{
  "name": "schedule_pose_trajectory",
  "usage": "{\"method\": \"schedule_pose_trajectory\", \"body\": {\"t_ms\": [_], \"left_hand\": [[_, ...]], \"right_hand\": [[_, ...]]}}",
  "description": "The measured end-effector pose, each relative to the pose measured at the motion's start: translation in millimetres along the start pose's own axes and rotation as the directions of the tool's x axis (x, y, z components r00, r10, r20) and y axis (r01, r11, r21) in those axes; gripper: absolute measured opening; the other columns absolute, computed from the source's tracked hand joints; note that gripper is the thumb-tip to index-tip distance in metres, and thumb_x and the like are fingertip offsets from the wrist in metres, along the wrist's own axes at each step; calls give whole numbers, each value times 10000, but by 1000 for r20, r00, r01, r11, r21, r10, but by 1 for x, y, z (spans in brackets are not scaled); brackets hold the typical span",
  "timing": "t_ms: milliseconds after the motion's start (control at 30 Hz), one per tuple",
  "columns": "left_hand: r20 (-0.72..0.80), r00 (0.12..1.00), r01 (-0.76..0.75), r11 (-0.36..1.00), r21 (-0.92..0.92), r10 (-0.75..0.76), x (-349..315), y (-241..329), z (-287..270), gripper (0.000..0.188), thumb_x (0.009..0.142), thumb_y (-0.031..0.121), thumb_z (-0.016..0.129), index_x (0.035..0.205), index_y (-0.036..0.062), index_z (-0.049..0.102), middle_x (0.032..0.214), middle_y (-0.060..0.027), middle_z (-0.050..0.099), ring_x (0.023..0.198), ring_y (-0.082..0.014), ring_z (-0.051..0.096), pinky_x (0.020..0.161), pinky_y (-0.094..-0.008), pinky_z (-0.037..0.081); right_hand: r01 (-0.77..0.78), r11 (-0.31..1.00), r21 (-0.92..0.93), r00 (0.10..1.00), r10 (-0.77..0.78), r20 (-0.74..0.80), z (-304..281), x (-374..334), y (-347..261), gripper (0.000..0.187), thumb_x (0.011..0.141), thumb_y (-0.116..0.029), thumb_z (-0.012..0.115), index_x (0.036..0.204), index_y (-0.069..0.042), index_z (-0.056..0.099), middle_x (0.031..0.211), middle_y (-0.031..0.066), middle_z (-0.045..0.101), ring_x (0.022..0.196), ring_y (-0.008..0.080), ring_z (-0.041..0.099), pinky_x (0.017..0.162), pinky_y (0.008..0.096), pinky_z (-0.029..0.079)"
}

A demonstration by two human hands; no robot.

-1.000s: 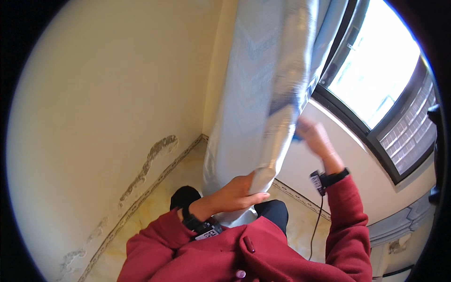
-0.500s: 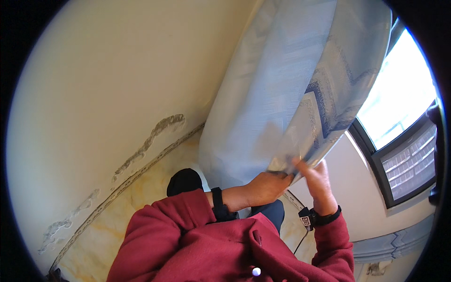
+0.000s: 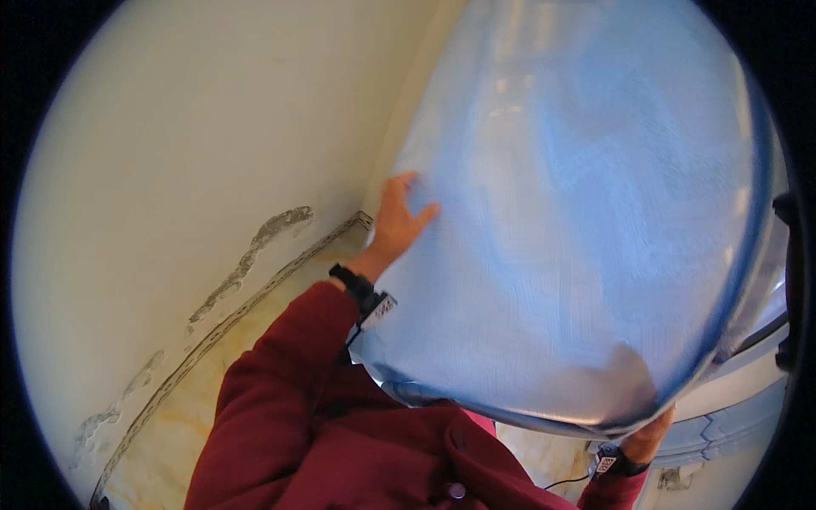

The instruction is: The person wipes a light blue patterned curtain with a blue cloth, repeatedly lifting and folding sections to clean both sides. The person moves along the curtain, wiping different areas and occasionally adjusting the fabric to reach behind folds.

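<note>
A large pale blue curtain hangs spread out before me, smooth and a little shiny, with a darker blue hem along its lower and right edges. My left hand is raised at the curtain's left side, fingers apart, holding nothing; whether the fingertips touch the cloth I cannot tell. At the lower right corner my right hand grips the hem, its fingers partly hidden by the cloth. A dark shape shows on the fabric beside that hand.
On the left stands a cream wall with peeling patches above a patterned border strip. Yellowish marbled floor lies below. Folded blue patterned fabric is at the lower right. The curtain covers most of the window.
The curtain has swung open, its plain pale side now facing me across the window. My left hand has let go and moved up and left; my right hand has moved down and right.
</note>
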State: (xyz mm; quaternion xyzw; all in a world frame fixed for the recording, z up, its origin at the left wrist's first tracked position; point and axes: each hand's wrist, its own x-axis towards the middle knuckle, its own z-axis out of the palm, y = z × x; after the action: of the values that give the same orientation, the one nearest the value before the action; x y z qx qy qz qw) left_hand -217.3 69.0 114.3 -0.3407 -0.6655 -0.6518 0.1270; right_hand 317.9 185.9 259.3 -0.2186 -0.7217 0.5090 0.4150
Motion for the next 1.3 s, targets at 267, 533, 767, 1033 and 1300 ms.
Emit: {"method": "schedule_pose_trajectory", "body": {"t_ms": [267, 533, 767, 1033, 1300], "left_hand": [[647, 712, 639, 632, -438, -273, 26, -17, 46, 650, 948, 428, 531, 1379, -42, 405, 1301, -193, 535, 1190, -242, 511, 1016, -352, 396], [559, 759, 635, 570, -521, -334, -24, 11, -43, 432, 936, 304, 584, 1216, -23, 556, 1082, -90, 634, 973, -145, 599, 816, -290, 495], [251, 860, 510, 710, -486, -445, -34, 21, -162, 405, 977, 284, 532, 1239, -25, 530, 1097, -78, 613, 922, -162, 596, 816, -300, 479], [136, 986, 135, 937, -322, -95, -73, 101, -170, 295, 928, 226, 602, 1151, 47, 531, 1093, -71, 579, 950, -148, 568, 840, -285, 443], [395, 919, 173, 872, -459, 26, -69, 162, -100, 260, 901, 159, 659, 1087, 15, 549, 936, -29, 622, 878, -87, 574, 792, -268, 472]], "right_hand": [[-15, 998, 61, 952, 33, -306, 4, 2, -41, 352, 980, -300, 527, 1172, -6, 552, 963, 70, 647, 829, 152, 638, 697, 260, 514], [11, 998, -61, 995, -17, -103, 48, 97, 25, 413, 947, -359, 584, 1117, 15, 620, 1009, 30, 626, 868, 115, 563, 782, 257, 446], [-153, 939, 308, 987, 128, 100, 165, 126, 66, 483, 923, -373, 626, 1152, 51, 588, 1012, 80, 651, 855, 120, 608, 746, 249, 498], [-389, 780, 490, 906, 228, 356, 282, 98, 76, 359, 916, -429, 617, 968, -74, 603, 796, -13, 585, 658, 77, 545, 563, 248, 453], [-304, 911, 279, 834, 113, 541, 300, 74, 64, 389, 916, -318, 637, 1142, -2, 621, 998, 9, 628, 907, 102, 561, 808, 267, 464]]}}
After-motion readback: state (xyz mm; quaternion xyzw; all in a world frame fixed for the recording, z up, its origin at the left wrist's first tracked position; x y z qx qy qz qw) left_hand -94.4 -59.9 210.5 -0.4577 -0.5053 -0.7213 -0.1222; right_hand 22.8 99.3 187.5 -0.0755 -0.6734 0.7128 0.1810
